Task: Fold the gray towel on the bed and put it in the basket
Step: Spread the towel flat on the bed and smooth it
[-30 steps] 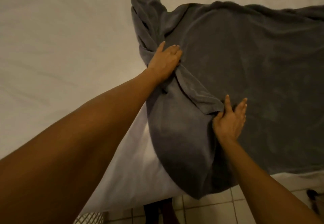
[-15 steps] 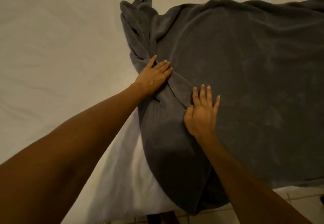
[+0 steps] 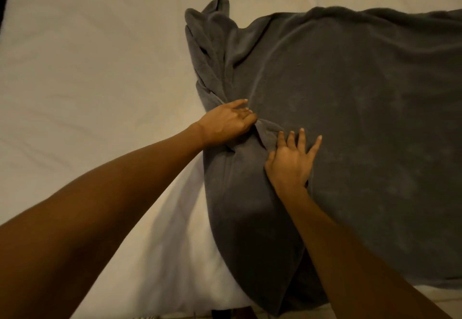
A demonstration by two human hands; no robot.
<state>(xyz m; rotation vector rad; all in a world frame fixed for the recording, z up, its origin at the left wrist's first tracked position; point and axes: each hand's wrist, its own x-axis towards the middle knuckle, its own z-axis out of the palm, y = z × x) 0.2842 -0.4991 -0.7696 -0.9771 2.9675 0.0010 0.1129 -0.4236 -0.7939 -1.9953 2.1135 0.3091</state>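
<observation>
Towel [image 3: 350, 131] spread on bed [image 3: 87, 81], left edge bunched, near corner hanging off. Left hand [image 3: 226, 124] pinches the bunch; right hand [image 3: 291, 160] flat, fingers splayed, holding nothing. Risk: overhang drags towel floorward, wrinkles get folded in. Basket unseen.

Gray towel [image 3: 350, 131]: spread across the right of the bed, left edge bunched into a twisted ridge, near corner hanging over the bed's edge.
Bed [image 3: 87, 81]: white sheet, lightly creased.
Left hand [image 3: 227, 124]: on the bunched left edge, fingers curled into the folds.
Right hand [image 3: 291, 161]: palm down, fingers splayed, flat on the towel just beside the left hand.
</observation>
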